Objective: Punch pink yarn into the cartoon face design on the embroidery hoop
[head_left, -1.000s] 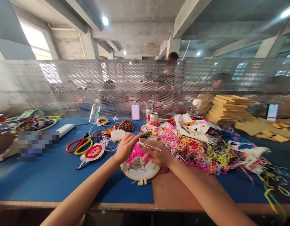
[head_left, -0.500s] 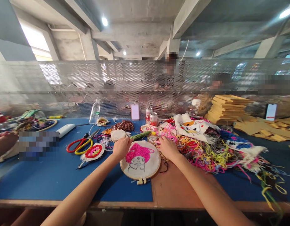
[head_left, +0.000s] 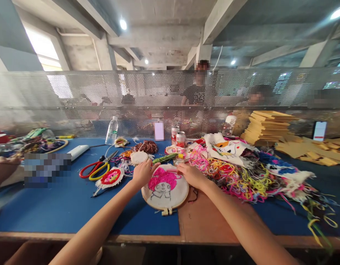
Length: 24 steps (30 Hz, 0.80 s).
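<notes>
A round embroidery hoop (head_left: 165, 203) holds white cloth with a bright pink hooded figure in yarn and grey outlines for its face. My left hand (head_left: 143, 173) is closed on the hoop's upper left rim. Over the upper right of the cloth, my right hand (head_left: 192, 176) grips a slim pink tool that looks like a punch needle (head_left: 173, 170). Its tip seems to be at the cloth near the pink yarn, too small to make out. Just behind the hoop lies a green rolled piece with a yellow end (head_left: 165, 158).
Scissors (head_left: 96, 170) and a small red-and-pink yarn patch (head_left: 110, 177) lie left. A tangled yarn heap (head_left: 236, 180) fills the right side. Behind stand a water bottle (head_left: 111, 131), two cans (head_left: 180, 139) and stacked yellow-brown pieces (head_left: 266, 129). Another person's hand (head_left: 4, 169) is at far left.
My right hand has moved left, from beside the hoop to over the cloth's upper right, carrying the pink punch needle. My left hand stays on the rim.
</notes>
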Tool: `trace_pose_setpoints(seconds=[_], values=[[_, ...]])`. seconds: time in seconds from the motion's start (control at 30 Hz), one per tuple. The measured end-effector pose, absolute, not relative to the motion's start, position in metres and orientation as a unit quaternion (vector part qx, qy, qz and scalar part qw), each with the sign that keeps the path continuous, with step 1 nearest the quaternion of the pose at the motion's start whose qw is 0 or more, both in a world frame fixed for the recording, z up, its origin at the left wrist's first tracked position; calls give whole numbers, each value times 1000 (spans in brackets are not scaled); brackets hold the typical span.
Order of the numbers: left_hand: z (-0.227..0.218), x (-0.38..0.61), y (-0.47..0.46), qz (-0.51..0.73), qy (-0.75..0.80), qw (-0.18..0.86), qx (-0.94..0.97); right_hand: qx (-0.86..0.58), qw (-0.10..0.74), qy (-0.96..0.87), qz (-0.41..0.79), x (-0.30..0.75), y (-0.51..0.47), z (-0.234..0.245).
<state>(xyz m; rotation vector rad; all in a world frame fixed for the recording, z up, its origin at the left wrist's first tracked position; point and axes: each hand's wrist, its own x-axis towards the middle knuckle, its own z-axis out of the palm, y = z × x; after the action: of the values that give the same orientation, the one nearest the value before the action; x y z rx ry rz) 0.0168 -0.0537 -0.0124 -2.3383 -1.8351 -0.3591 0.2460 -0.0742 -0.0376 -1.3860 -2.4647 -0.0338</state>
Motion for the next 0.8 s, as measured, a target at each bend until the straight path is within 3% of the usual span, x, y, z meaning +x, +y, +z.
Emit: trace_pose_setpoints(seconds=[0.2, 0.6, 0.8], values=[[-15, 18, -53, -155, -587, 65, -792, -506, 200, -835, -85, 242, -66, -45], [-16, 17, -45, -198, -485, 33, -851, -586, 180, -779, -133, 263, -60, -46], [-10, 12, -46, -286, -391, 103, -869, -636, 216, -722, -169, 291, -57, -27]])
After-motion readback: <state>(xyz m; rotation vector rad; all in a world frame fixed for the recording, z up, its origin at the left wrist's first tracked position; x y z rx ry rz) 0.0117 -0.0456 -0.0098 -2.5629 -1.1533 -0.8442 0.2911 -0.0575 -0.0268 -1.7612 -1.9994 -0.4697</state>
